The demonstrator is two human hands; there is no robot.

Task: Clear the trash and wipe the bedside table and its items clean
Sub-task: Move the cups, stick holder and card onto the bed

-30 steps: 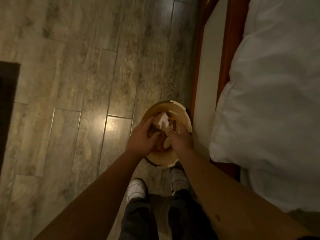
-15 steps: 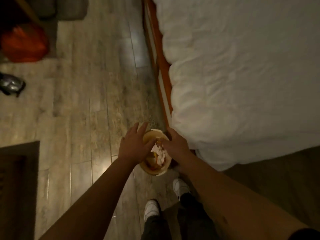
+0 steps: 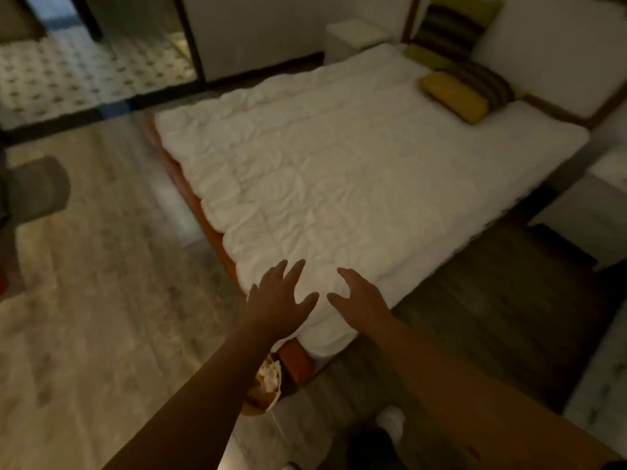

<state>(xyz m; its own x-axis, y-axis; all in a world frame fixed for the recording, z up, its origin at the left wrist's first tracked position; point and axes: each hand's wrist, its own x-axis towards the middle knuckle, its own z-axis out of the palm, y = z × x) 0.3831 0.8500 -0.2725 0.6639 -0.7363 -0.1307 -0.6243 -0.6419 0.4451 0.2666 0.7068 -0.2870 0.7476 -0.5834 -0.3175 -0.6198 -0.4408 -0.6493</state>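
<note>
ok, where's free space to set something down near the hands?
Free: the white duvet ahead of both hands, up to the yellow pillow; bare floor left of the bed. Crowded: by the trash bin, wedged between the left forearm and bed corner.

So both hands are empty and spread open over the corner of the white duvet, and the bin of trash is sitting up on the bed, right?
Not quite. The head view shows the trash bin on the floor beside the bed's corner, partly hidden under the left forearm, not on the bed. The rest holds: the left hand and right hand are empty, fingers spread, over the corner of the white duvet.
</note>
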